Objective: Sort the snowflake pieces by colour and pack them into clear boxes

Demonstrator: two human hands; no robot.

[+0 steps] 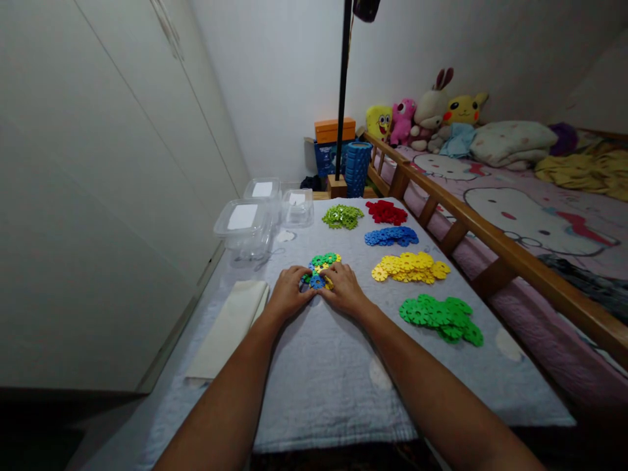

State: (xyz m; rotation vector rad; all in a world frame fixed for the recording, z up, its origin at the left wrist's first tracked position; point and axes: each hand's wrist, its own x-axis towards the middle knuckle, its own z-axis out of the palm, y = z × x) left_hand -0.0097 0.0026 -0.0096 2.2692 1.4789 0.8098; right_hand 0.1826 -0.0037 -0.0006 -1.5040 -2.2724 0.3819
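A small joined cluster of plastic snowflake discs (pixel 321 267), green, yellow and blue, lies on the cloth-covered table (pixel 324 366). My left hand (pixel 289 291) grips its left side, fingers curled onto the pieces. My right hand (pixel 343 286) pinches its right side, fingers closed on the discs. Both hands meet at the cluster's near edge. To the right lie sorted heaps of loose discs: lime (pixel 342 216), red (pixel 386 212), blue (pixel 391 236), yellow (pixel 410 267) and dark green (pixel 441 317).
Clear plastic boxes with lids (pixel 245 226) stand at the table's back left. A folded cream cloth (pixel 230 327) lies at the left. A black pole (pixel 343 91) rises behind. A wooden bed rail (pixel 490 242) with bedding and plush toys (pixel 432 111) runs along the right.
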